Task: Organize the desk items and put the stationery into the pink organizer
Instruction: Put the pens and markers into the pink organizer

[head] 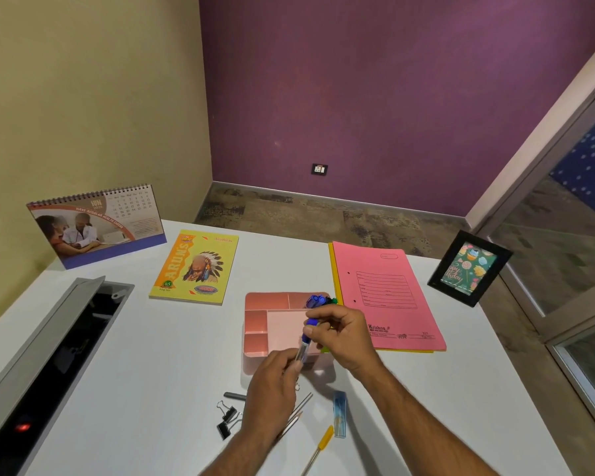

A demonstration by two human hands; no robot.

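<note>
The pink organizer sits mid-desk with several compartments; blue-capped pens stand in its far right slot. Both hands hold one clear pen with a blue cap above the organizer's near edge. My left hand grips its lower barrel, and my right hand pinches the capped top. On the desk in front lie two black binder clips, a grey pen, thin pencils, a yellow-capped pen and a clear blue lead case.
A yellow notebook lies left of the organizer, a pink file folder to its right. A desk calendar stands far left, a black photo frame far right. An open cable tray runs along the left edge.
</note>
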